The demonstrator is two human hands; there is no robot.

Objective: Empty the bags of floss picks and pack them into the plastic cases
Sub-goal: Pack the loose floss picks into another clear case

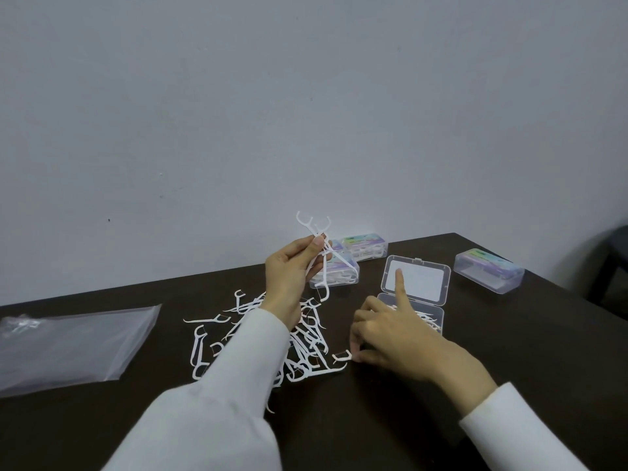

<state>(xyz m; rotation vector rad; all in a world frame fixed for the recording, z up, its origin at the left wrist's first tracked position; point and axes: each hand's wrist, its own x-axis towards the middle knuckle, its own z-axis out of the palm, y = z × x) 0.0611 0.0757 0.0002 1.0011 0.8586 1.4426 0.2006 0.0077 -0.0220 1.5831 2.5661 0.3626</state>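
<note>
A loose pile of white floss picks (306, 345) lies on the dark table (509, 351) in front of me. My left hand (289, 270) is raised above the pile, shut on a small bunch of floss picks (319, 246) that fan upward. My right hand (387, 331) rests on the table right of the pile, thumb and fingers pinching a single floss pick (343, 356), index finger pointing up. Behind it stands an open clear plastic case (416, 294), lid up, with some picks inside.
An emptied clear plastic bag (74, 348) lies flat at the left. Two closed, filled cases (365, 246) sit by the wall behind my left hand, and another closed case (489, 275) stands at the right. A dark chair (611, 266) is past the table's right edge.
</note>
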